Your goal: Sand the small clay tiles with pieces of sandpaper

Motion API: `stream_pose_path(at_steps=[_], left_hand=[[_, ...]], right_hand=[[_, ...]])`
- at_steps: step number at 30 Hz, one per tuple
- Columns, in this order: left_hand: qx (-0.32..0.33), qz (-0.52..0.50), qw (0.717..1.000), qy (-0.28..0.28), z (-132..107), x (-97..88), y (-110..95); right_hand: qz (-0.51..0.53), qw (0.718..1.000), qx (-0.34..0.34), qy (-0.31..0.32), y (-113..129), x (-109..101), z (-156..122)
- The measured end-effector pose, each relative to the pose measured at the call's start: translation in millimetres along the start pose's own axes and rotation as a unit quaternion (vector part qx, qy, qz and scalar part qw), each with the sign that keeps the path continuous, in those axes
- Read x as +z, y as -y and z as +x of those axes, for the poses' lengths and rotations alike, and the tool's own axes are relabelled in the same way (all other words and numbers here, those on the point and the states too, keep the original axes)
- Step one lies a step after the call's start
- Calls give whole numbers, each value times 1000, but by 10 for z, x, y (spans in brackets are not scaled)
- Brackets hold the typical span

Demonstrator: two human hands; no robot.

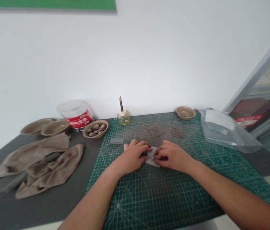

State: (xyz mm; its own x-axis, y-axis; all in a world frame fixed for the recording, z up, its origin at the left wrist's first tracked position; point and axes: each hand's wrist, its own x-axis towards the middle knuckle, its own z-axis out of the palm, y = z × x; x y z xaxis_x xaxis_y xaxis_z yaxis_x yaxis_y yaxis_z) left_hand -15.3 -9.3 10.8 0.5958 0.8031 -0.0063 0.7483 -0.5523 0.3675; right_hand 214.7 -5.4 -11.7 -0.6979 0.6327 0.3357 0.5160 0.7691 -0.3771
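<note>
My left hand [135, 154] and my right hand [173, 155] meet at the middle of a green cutting mat [173, 191]. Both have their fingers curled and pinched on a small pale sheet [152, 157] that lies on the mat between them. A small dark object seems to sit under the fingertips on that sheet; I cannot make out what it is. Just beyond the hands lie two brown squares with markings [156, 130] [177, 131], and a small grey block [117, 141] rests to the left.
A bowl of small stones [96, 128], two empty bowls [45, 126], a clear tub with red label [76, 113], a small glass bottle with sticks [123, 117], another bowl [185, 112], brown cloths [41, 163] at left, and a clear plastic bag [226, 131] at right.
</note>
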Motion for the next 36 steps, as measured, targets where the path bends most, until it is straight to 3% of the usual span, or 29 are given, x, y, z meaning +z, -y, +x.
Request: stream_pose_path(at_steps=[5, 11, 17, 25, 30, 36], left_hand=[[-8, 5, 1000, -6, -9, 3, -26], [-14, 7, 1000, 5, 4, -8, -28], [-18, -1, 1000, 3, 9, 19, -27], [-9, 10, 1000, 8, 7, 14, -46], [-13, 10, 1000, 3, 4, 15, -42], [-12, 17, 1000, 3, 5, 16, -36]], right_hand=[[-31, 999, 20, -19, -47, -2, 31], [-3, 1000, -8, -12, 1, 26, 3], [-40, 999, 21, -25, -98, 7, 20], [-16, 1000, -16, -20, 44, 63, 57], [-54, 997, 30, -45, -5, 26, 18], [-40, 999, -29, -21, 2, 29, 69]])
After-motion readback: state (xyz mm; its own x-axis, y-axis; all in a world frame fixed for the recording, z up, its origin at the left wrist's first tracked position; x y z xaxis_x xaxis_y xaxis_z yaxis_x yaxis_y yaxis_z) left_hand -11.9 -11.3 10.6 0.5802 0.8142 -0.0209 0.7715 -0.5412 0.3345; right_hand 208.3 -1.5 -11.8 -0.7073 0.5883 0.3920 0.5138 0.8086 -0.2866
